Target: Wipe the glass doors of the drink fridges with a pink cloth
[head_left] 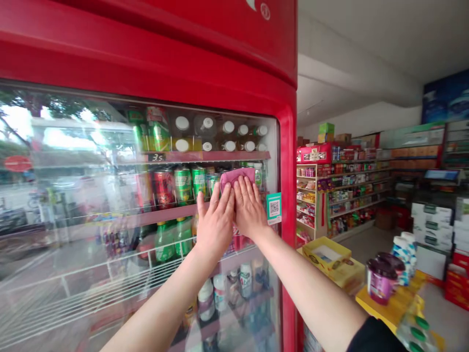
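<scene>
A pink cloth (240, 175) lies against the glass door (110, 195) of a red drinks fridge. My right hand (249, 208) holds it pressed to the glass, with the fingers straight and close together. Just to the left, my left hand (216, 220) is stretched flat, thumb apart, its inner fingertips overlapping the cloth's lower left edge. Behind the glass, green cans (183, 186) and a red can (164, 188) stand on the shelf at cloth height. How much cloth lies under the palms is hidden.
The red fridge frame (288, 195) borders the glass, with a QR code sticker (274, 208) inside its edge. Reflections cover the left glass. At right are a yellow box (326, 254), purple tubs (381, 283), stocked shelves (355, 181) and stacked white cartons (431, 227).
</scene>
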A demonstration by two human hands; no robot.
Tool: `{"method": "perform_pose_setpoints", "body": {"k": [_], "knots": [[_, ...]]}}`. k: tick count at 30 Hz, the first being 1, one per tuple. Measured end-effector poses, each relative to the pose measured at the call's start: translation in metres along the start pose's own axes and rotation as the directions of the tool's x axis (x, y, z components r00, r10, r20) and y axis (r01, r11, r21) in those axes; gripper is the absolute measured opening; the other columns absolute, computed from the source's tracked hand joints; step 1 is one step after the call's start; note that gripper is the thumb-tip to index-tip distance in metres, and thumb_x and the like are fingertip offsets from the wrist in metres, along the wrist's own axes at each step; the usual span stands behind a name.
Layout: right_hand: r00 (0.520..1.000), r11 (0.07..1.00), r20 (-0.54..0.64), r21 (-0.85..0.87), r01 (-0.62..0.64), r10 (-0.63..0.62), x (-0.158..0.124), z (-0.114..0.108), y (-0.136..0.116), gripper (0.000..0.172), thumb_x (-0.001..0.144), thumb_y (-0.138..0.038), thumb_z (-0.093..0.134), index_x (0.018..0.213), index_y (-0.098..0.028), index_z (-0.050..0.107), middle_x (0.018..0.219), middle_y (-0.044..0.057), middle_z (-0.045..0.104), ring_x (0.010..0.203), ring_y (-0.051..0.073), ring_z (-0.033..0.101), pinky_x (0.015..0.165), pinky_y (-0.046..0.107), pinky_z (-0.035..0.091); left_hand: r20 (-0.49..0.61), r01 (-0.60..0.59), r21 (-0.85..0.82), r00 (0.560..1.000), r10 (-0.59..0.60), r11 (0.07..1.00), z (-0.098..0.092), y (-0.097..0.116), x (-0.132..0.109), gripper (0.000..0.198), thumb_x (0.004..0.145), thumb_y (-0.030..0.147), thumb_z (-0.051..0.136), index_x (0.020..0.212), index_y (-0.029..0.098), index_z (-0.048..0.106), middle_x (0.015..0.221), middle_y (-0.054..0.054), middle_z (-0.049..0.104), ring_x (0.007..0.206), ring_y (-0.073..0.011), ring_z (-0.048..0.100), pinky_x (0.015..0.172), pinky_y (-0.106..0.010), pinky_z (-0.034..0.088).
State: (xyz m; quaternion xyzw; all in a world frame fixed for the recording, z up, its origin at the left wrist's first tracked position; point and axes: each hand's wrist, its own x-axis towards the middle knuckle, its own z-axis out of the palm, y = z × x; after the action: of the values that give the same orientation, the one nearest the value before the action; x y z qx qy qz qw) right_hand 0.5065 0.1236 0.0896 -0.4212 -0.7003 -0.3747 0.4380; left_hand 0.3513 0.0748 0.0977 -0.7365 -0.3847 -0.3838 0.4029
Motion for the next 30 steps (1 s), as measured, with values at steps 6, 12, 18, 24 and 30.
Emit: {"method": "perform_pose_setpoints", "body": {"k": [6,12,18,24,30], "knots": [[0.994,0.994,-0.011,-0.038,-0.106,0.105,0.001,-0.01,0.072,0.075,0.108,-0.029,0.044,0.175,0.002,0.026,0.186,0.024,0.023,0.176,0.033,0.014,0.142,0.059,0.022,0.107,-0.119,0.002,0.987,0.118,0.993,0.02,0.04,0.062,0.07,0.104,0.015,0.04,0.174,0.015,0.039,0.183,-0.009,0.034,0.176,-0.0332,0.017,0.141,-0.073,0.005],[0.976,0.973,-0.02,-0.083,-0.217,0.216,0.005,-0.016,0.097,0.073,0.109,-0.026,0.039,0.174,0.004,0.027,0.184,0.028,0.023,0.175,0.036,0.019,0.141,0.06,0.025,0.184,-0.239,0.006,0.955,0.233,0.971,0.02,0.053,0.101,0.067,0.11,0.024,0.036,0.176,0.016,0.034,0.184,-0.006,0.032,0.177,-0.0323,0.012,0.141,-0.074,0.009],[0.925,0.928,-0.105,-0.029,-0.371,0.366,0.022,-0.002,0.054,0.074,0.11,-0.025,0.036,0.176,0.005,0.02,0.183,0.031,0.023,0.175,0.037,0.015,0.139,0.063,0.026,0.18,-0.281,0.021,0.945,0.272,0.96,0.006,0.021,0.101,0.064,0.112,0.027,0.035,0.176,0.019,0.035,0.184,-0.003,0.032,0.176,-0.0327,0.015,0.141,-0.074,0.012],[0.928,0.934,-0.108,0.022,-0.356,0.356,0.054,-0.005,-0.012,0.075,0.111,-0.027,0.036,0.177,0.002,0.015,0.186,0.028,0.016,0.176,0.037,0.009,0.14,0.063,0.022,0.115,-0.255,0.045,0.962,0.249,0.966,-0.031,-0.034,0.083,0.061,0.112,0.025,0.038,0.173,0.023,0.043,0.181,-0.004,0.04,0.175,-0.0329,0.022,0.141,-0.073,0.014],[0.95,0.955,-0.093,0.029,-0.295,0.297,0.091,-0.009,-0.097,0.073,0.111,-0.028,0.036,0.177,-0.001,0.023,0.187,0.024,0.019,0.176,0.037,0.01,0.14,0.063,0.02,0.043,-0.174,0.068,0.984,0.172,0.982,-0.079,-0.101,0.049,0.059,0.113,0.025,0.041,0.171,0.024,0.046,0.178,-0.005,0.045,0.173,-0.0338,0.026,0.14,-0.074,0.014]]}}
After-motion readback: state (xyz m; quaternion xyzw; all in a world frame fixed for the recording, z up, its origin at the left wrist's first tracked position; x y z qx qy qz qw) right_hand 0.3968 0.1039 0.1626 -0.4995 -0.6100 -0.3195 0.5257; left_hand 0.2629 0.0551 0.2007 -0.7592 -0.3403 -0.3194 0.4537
